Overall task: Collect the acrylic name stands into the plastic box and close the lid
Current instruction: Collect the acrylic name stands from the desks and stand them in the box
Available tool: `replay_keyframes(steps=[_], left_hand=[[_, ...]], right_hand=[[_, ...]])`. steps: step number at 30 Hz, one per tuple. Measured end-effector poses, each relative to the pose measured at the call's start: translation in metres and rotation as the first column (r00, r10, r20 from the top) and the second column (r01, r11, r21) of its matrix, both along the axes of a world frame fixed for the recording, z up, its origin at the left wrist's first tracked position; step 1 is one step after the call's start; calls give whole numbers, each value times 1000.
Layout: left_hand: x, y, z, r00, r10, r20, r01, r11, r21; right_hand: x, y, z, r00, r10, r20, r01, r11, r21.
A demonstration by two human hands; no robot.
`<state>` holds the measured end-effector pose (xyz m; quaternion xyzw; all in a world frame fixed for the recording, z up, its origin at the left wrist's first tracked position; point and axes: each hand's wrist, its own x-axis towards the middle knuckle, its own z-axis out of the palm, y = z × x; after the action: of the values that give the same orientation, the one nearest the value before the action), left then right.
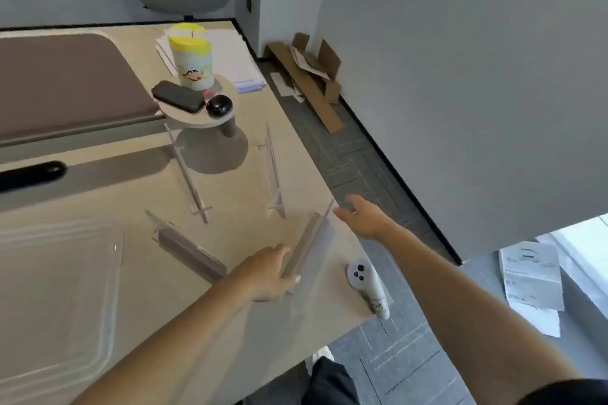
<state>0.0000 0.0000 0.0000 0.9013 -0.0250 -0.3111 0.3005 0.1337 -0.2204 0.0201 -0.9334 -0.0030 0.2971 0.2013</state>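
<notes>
Nearest the lens, one acrylic name stand is clasped at its near end by the left hand and touched at its far tip by the open right hand (three more stands are left on the tabletop beyond the grip), while the plastic box is seen well to its left.

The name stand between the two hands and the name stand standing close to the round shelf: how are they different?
The name stand between the hands is touched by the left hand at its near end, with the right hand at its far end; the stand by the round shelf is untouched. The first is near the table edge, the second further in. Both are clear acrylic, upright and empty.
</notes>
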Motion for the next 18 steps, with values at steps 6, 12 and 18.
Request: replay_keyframes(steps=[6,12,18], left_hand=[[9,-46,-29,954,275,-118,-271,961,56],[4,-82,-47,860,508,-49,-498,856,139],[-2,-99,-35,813,579,54,-579,797,170]], right_hand=[[30,-5,-36,978,169,-119,-152,978,140],[36,-10,-55,961,169,-217,-94,943,320],[35,-14,-57,960,187,-207,-102,926,363]])
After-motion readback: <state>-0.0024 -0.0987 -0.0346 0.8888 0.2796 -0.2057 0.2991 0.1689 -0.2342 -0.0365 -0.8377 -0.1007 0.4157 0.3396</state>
